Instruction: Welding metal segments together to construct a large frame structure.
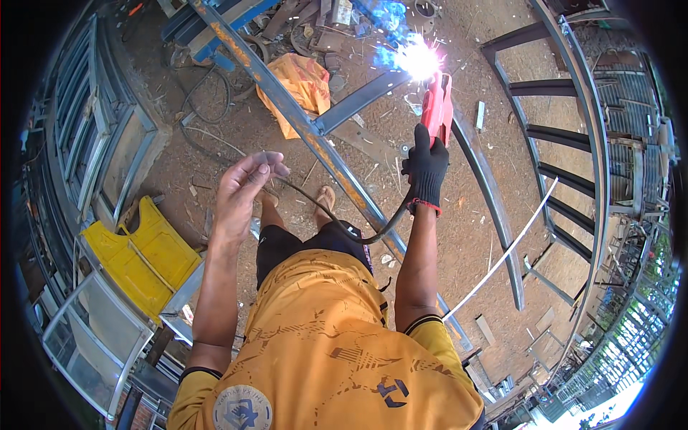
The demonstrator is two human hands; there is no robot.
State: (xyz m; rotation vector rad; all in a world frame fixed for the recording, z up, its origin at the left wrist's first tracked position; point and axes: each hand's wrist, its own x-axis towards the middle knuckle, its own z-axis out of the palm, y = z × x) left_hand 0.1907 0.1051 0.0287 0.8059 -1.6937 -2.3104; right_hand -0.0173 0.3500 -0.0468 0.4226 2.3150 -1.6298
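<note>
My right hand (pixel 428 163), in a black knitted glove with a red cuff, is closed around a red welding electrode holder (pixel 436 111). A bright welding arc (pixel 418 61) with sparks and bluish smoke glows just beyond the holder, at the far end of a short grey metal bar (pixel 365 100). The glare hides the electrode and the joint. That bar meets a long rusty blue-grey steel beam (pixel 287 104). A dark cable (pixel 362 240) loops from the holder toward my left hand (pixel 251 175). My left hand is bare, its fingers curled with the thumb against them; whatever they hold is hidden.
An orange cloth (pixel 295 86) lies behind the long beam. A ladder-like steel frame (pixel 555 89) curves along the right, with a loose grey bar (pixel 487 193) beside it. A yellow plastic chair (pixel 143 258) and stacked metal frames (pixel 93 129) stand at left, over dirt ground with scraps.
</note>
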